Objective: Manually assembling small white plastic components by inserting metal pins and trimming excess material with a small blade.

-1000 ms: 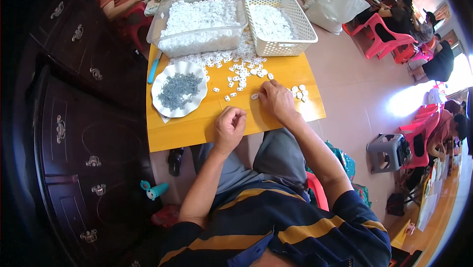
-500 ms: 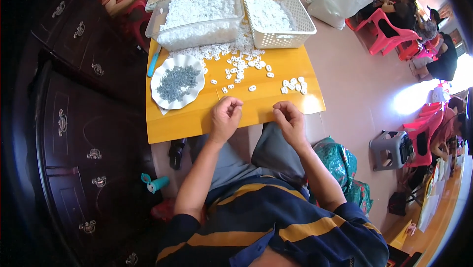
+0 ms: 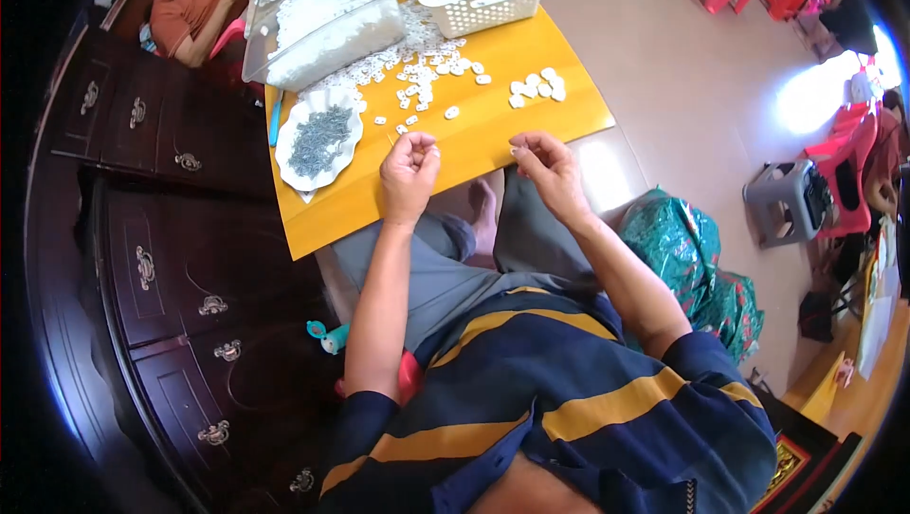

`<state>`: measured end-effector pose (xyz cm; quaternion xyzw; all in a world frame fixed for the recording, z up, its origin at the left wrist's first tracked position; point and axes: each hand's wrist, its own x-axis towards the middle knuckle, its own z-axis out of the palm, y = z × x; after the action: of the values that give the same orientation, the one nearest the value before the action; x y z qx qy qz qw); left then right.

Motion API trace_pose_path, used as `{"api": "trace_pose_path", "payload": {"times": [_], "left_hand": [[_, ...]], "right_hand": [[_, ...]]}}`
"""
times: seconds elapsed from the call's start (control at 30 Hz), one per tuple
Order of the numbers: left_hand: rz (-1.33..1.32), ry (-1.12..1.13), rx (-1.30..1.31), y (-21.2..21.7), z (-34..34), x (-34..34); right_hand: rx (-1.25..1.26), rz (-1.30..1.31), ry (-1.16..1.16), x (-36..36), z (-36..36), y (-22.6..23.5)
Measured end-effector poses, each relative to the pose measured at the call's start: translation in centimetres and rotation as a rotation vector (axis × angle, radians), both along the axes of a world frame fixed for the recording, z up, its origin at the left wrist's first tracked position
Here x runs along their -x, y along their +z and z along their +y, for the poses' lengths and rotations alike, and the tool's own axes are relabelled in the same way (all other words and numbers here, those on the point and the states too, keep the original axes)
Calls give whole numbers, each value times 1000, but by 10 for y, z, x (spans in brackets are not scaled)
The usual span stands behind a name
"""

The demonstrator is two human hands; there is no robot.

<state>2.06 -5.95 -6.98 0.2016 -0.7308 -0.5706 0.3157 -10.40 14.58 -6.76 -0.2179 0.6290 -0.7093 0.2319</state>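
Observation:
My left hand (image 3: 409, 175) is closed in a pinch over the front edge of the yellow wooden table (image 3: 379, 193); what its fingertips hold, if anything, is too small to make out. To its right, my right hand (image 3: 552, 171) pinches a small whitish piece (image 3: 514, 150) between thumb and forefinger. Beyond my hands lie loose white two-holed plastic pieces (image 3: 451, 113), scattered singly. A small group of white pieces (image 3: 543, 88) sits near the table's right edge. On the left, a white scalloped dish (image 3: 349, 142) holds a heap of small grey pins (image 3: 318, 141).
A clear plastic bin (image 3: 355, 45) and a cream perforated basket (image 3: 493, 13), both full of white pieces, stand farther back. A blue-handled tool (image 3: 276, 120) lies by the dish. Dark wooden cabinets (image 3: 180, 258) flank the left; a green bag (image 3: 668, 244) is on the floor. Another person (image 3: 194, 7) sits back left.
The view has shifted, so the table now appears higher and farther left. A whitish piece now shows at my right fingertips. Both hands stay pinched near the table edge.

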Motion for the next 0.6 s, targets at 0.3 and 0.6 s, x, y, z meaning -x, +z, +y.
{"api": "trace_pose_path", "payload": {"times": [0.3,0.6], "left_hand": [[-52,-40,69,1,-4,2],[-55,-37,106,2,-1,6]], "right_hand": [[35,65,-86,0,-2,-9],[81,-100,-67,5,1,-11]]}}
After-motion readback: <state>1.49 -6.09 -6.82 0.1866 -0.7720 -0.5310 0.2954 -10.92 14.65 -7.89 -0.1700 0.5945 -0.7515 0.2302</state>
